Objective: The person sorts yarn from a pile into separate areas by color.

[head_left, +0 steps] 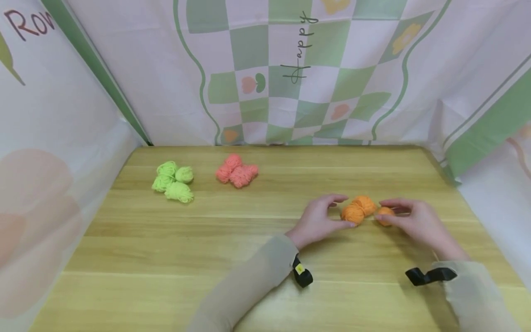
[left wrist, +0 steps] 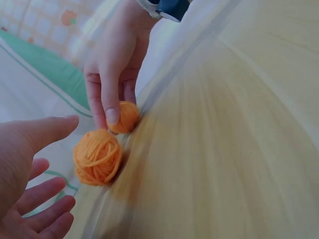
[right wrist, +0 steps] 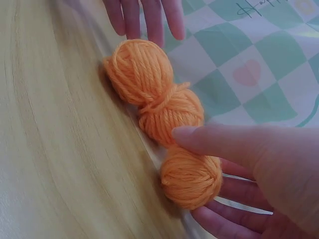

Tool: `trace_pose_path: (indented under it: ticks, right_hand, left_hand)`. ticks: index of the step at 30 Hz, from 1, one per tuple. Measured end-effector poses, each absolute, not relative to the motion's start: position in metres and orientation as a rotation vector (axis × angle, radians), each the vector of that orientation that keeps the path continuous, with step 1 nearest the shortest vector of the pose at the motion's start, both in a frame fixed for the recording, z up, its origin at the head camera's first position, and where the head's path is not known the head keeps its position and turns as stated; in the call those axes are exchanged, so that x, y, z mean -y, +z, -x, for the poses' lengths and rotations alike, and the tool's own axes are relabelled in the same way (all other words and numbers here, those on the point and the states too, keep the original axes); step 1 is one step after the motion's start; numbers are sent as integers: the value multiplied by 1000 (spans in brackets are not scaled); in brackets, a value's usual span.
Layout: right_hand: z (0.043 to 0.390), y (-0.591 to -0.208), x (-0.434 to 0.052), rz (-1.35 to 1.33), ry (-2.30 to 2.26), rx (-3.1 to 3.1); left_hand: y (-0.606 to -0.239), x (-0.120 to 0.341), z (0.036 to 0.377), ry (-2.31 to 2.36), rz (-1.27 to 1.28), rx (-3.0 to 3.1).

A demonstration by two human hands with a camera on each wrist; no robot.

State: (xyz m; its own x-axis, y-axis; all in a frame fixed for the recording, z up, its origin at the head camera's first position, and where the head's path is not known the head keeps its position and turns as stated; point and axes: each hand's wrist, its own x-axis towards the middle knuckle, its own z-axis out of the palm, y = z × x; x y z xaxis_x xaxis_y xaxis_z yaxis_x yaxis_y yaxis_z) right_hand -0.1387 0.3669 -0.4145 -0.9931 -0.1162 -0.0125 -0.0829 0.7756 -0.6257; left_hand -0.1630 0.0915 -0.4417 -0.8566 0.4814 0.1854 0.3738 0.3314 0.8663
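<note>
Three orange yarn balls lie at the right part of the table. Two of them sit side by side, a nearer yarn ball (head_left: 353, 215) and a farther yarn ball (head_left: 365, 204). My left hand (head_left: 317, 222) is just left of this pair, thumb and fingers spread apart, with nothing gripped. In the left wrist view its thumb and fingers stand beside an orange ball (left wrist: 97, 158). My right hand (head_left: 425, 228) pinches the third orange yarn ball (right wrist: 191, 178) between thumb and fingers, close beside the pair.
A cluster of lime-green yarn balls (head_left: 172, 181) lies at the far left of the wooden table (head_left: 166, 258). Right of it is a cluster of coral-pink yarn balls (head_left: 237, 171). A printed cloth (head_left: 286, 110) hangs behind the table's back edge, with more cloth on both sides.
</note>
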Motion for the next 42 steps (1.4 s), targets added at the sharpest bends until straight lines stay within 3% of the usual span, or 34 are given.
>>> trace_pose_path:
  ticks: [20, 42]
  right_hand:
    - [139, -420, -371, 145, -1061, -2900]
    - [136, -422, -372, 115, -1093, -2901]
  left_hand:
    - [-439, -129, 173, 1254, -827, -2648]
    - [-443, -130, 177, 1322, -739, -2622]
